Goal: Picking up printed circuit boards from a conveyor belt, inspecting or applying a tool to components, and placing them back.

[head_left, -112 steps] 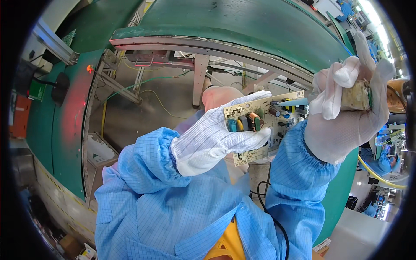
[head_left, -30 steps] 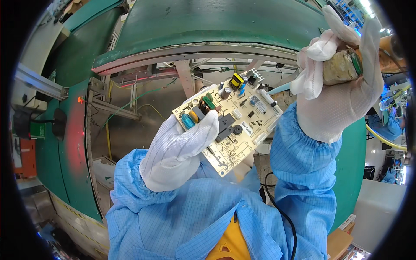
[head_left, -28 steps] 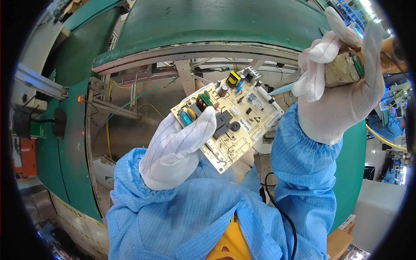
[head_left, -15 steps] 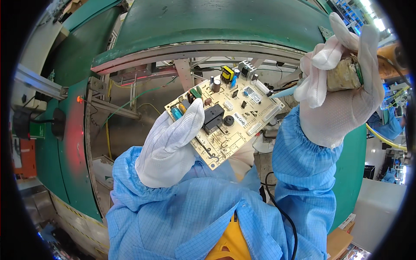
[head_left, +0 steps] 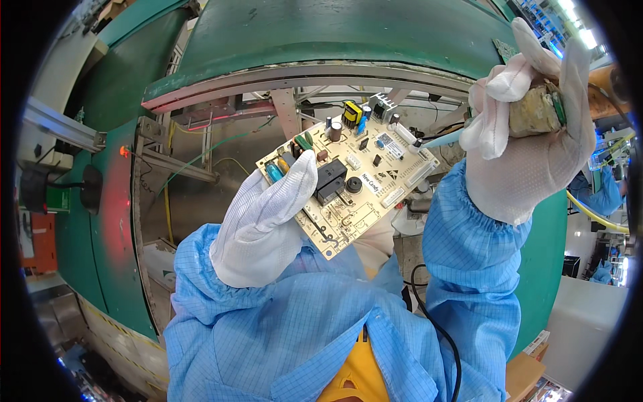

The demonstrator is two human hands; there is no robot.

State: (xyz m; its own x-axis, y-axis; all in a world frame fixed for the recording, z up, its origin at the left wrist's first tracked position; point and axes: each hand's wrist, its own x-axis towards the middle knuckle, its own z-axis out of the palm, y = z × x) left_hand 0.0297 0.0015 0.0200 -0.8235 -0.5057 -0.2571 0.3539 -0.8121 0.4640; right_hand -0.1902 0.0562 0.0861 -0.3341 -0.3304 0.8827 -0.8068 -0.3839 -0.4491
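My left hand [head_left: 261, 224], in a white glove, grips the left edge of a cream circuit board [head_left: 375, 177], thumb on top. The board is tilted and carries black relays [head_left: 329, 182], a yellow-and-black transformer [head_left: 351, 114], capacitors and a metal heat sink [head_left: 383, 106]. My right hand [head_left: 512, 127], also gloved, is raised at the right and closed around a worn, tape-wrapped tool [head_left: 536, 110]. Its pale blue tapered tip [head_left: 443, 139] points at the board's right corner, by a white connector. Whether the tip touches the board cannot be made out.
A green conveyor belt [head_left: 335, 33] with a metal rail [head_left: 308, 78] runs across the far side. Another green surface [head_left: 110, 234] lies at left, a third at right. A black cable [head_left: 435, 321] hangs by my right sleeve. Cardboard boxes [head_left: 524, 375] stand lower right.
My right hand and the tool have shifted slightly right, and the blue tip shows at a slightly flatter angle. The board and my left hand have barely moved.
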